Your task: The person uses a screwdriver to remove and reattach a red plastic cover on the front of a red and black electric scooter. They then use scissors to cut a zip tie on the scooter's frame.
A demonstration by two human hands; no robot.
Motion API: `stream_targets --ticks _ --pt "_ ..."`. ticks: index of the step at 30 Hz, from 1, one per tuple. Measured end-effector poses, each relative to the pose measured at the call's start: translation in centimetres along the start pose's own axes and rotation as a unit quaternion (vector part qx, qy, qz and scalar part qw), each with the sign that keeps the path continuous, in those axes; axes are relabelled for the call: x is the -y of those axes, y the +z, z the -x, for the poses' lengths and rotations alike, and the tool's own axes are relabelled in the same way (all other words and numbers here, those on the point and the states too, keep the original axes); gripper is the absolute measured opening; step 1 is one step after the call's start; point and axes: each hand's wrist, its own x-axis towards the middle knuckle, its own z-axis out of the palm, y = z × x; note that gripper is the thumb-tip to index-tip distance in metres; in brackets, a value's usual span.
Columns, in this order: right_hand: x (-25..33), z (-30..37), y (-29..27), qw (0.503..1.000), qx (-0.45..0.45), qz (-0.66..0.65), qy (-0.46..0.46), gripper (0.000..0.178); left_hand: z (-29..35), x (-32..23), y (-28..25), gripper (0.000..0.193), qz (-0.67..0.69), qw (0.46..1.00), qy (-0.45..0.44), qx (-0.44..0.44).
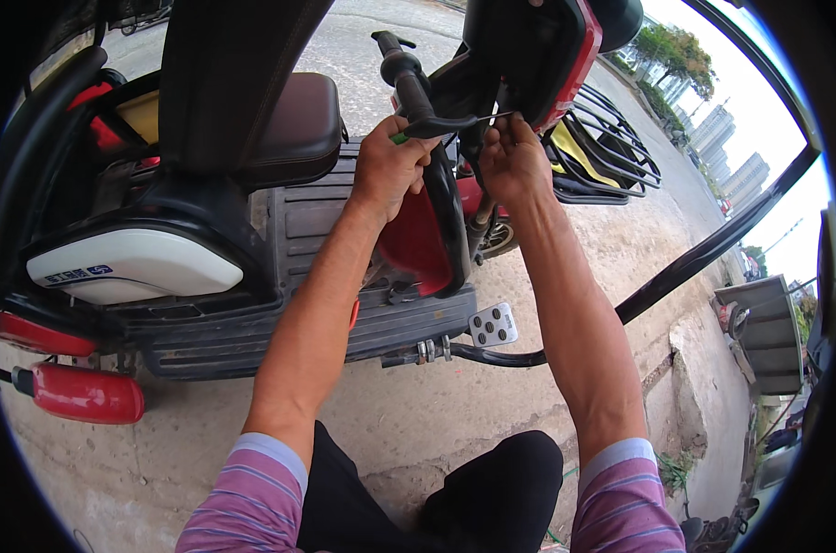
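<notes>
My left hand (388, 171) is closed just below the handlebar grip (412, 92) of a red-and-black electric tricycle. It holds a screwdriver, whose green handle end (399, 138) shows beside the thumb. The thin metal shaft (494, 116) comes out past the black brake lever (444, 125) and points right. My right hand (516, 168) is raised at the dark underside of the front panel (519, 55), fingertips pinched close to the shaft's tip. Whether those fingers grip the shaft or a small part there cannot be made out.
A brown padded seat (294, 129) and ribbed footboard (317, 217) lie left. A silver pedal (494, 324) and a curved black bar (704, 253) stand near my right forearm. Black metal racks (607, 147) rest on the ground beyond. My dark-trousered knees (496, 479) are below.
</notes>
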Motion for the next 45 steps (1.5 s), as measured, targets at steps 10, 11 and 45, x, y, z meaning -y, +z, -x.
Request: stream_targets --ticks 10,11,45 --pt "0.9 2.6 -2.1 0.938 -0.017 0.285 -0.199 0.036 -0.8 0.0 -0.6 0.015 0.001 1.0 -0.024 0.019" --pt "1.1 2.5 -2.4 0.924 -0.031 0.307 -0.226 0.038 -0.9 0.0 -0.6 0.015 0.003 1.0 -0.023 0.021" --pt "2.8 3.3 -7.3 0.828 0.175 0.431 -0.312 0.077 -2.9 -1.4 -1.1 0.021 -0.075 0.992 -0.04 0.089"
